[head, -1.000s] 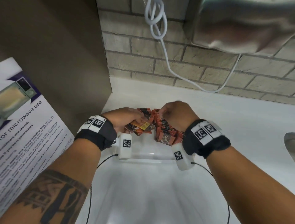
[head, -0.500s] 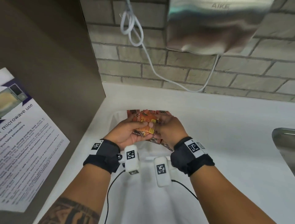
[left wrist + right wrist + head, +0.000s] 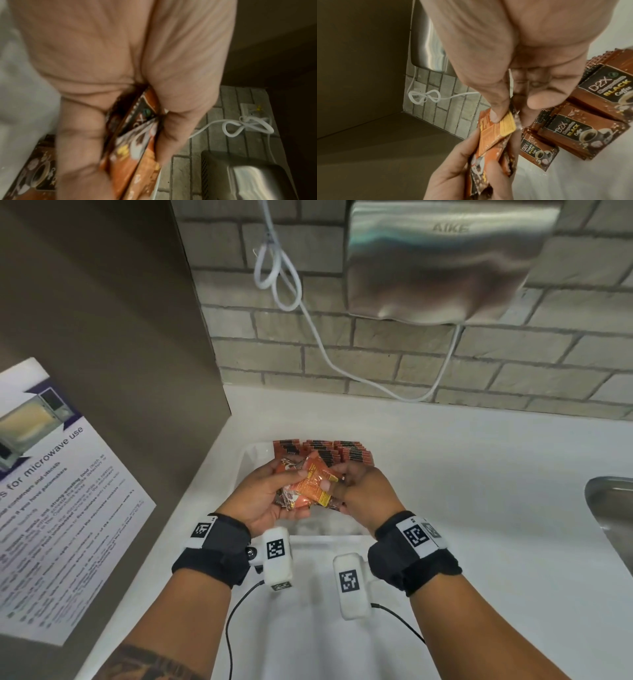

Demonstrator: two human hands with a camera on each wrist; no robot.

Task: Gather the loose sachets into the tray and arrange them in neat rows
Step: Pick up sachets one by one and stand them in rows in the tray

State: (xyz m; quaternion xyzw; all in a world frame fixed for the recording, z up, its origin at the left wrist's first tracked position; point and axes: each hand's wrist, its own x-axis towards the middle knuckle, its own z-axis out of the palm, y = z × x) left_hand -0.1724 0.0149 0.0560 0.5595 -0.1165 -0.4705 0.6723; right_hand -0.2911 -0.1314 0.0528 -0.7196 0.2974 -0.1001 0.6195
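Sachets, a small orange foil bunch, sat clamped in the left hand above the clear plastic tray by the counter's left edge, the right hand pinching one corner; squaring their edges before laying them beside the brown rows seemed wise.

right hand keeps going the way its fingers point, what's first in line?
Probably the bunch of sachets that the left hand grips: the right hand already pinches its corner. Past that lie the rowed sachets in the tray; depth is unclear.
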